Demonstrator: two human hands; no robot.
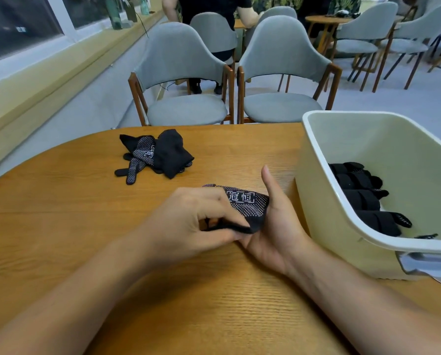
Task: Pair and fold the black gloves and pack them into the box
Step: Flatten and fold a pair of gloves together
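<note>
A folded black glove bundle (247, 208) with white grip dots and a printed label sits between my hands above the wooden table (86, 226). My left hand (193, 221) pinches its near edge with curled fingers. My right hand (275, 226) cups it from the right, thumb pointing up. A loose heap of black gloves (158, 155) lies at the far side of the table. At the right stands the cream plastic box (324, 201), holding several folded black glove pairs (363, 198) in a row.
Two grey upholstered chairs (186, 80) stand behind the table. A person stands further back near other chairs and a small round table (327, 20). A window ledge runs along the left.
</note>
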